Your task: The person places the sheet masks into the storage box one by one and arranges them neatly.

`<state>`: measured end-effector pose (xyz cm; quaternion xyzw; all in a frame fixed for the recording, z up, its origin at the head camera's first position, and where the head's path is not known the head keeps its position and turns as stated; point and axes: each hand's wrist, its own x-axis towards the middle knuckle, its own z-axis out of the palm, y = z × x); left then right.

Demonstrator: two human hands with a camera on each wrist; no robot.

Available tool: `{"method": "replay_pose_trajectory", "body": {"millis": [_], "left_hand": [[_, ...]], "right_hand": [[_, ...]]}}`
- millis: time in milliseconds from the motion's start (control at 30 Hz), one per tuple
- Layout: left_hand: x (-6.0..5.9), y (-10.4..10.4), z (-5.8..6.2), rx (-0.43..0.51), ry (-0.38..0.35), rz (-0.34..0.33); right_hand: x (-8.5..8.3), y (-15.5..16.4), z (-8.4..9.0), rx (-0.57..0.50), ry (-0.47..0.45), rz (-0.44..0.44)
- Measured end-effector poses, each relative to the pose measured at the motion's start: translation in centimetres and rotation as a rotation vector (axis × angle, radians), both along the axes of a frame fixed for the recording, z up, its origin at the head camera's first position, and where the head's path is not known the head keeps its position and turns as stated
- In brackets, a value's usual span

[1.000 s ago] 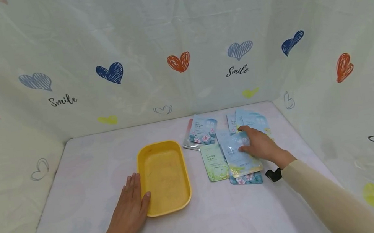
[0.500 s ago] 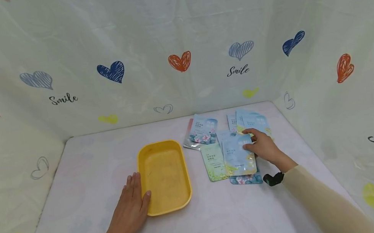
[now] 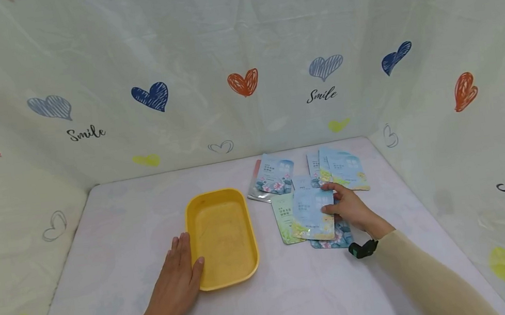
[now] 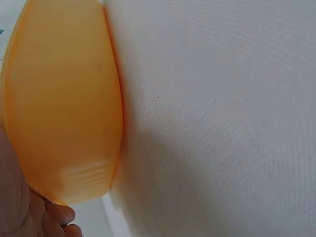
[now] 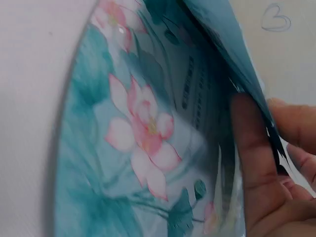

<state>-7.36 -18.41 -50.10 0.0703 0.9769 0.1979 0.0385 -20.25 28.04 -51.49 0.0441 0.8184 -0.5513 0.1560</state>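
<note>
- Both hands are seen over the tabletop (image 3: 102,237), which is covered with a pale cloth.
- At the left, the left hand (image 3: 175,280) is laid flat with straight fingers on the cloth; nothing is held, and its thumb side is pressed against the near left edge of the yellow tray (image 3: 221,236).
- The yellow tray is set on the cloth left of centre, its long side running away from the person. In the left wrist view its outer wall (image 4: 59,108) is seen close up, with fingertips (image 4: 59,215) just below its corner.
- Right of the tray, a pale blue sachet (image 3: 311,214) is pinched at its right edge by the right hand (image 3: 349,208), thumb on top and fingers beneath, and is held lifted just above the other packets.
- Partly under it lie a green sachet (image 3: 284,219) and a darker lotus-printed sachet (image 3: 336,239). In the right wrist view the lotus print (image 5: 143,133) fills the frame, with a finger (image 5: 252,163) tucked under the raised packet's edge.
- Farther back, a blue sachet over a silver one (image 3: 273,178) is seen, and to its right a small overlapping group of blue sachets (image 3: 344,168).
- Behind and at both sides, a curtain printed with hearts and the word Smile (image 3: 244,83) is hung.
</note>
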Motion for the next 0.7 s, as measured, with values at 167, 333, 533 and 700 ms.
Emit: {"method": "replay_pose_trajectory", "body": {"millis": [167,333,533,700], "left_hand": [[-0.01,0.07,-0.02,0.006,-0.004,-0.001],[0.02,0.1,-0.05,0.006,-0.002,0.0],[-0.07,0.13,-0.1,0.005,-0.019,0.017],[-0.03,0.23,0.0,0.006,-0.026,0.021]], "right_hand": [[0.31,-0.44,0.06,-0.009,0.033,-0.036],[0.31,-0.49,-0.06,-0.039,0.045,-0.048],[0.19,-0.61,-0.05,-0.088,0.049,-0.02],[0.05,-0.86,0.36,-0.122,0.056,-0.002]]}}
